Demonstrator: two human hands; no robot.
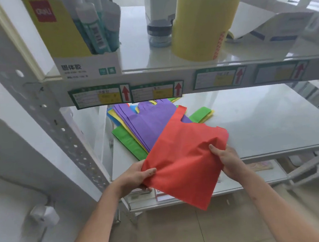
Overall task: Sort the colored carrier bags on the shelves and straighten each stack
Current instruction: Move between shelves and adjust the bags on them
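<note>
A plain red bag (185, 157) lay over purple bags (151, 121), with green bags (129, 140) and yellow and blue edges beneath. Above stood a yellow tape roll (202, 22).

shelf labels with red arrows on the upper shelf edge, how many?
4, in a row along the edge: far left, next to it, right of centre, far right. More may lie outside the frame.

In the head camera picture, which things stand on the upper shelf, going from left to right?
Glue stick box → small dark-lidded jar → big yellow tape roll → white cartons at the far right.
</note>
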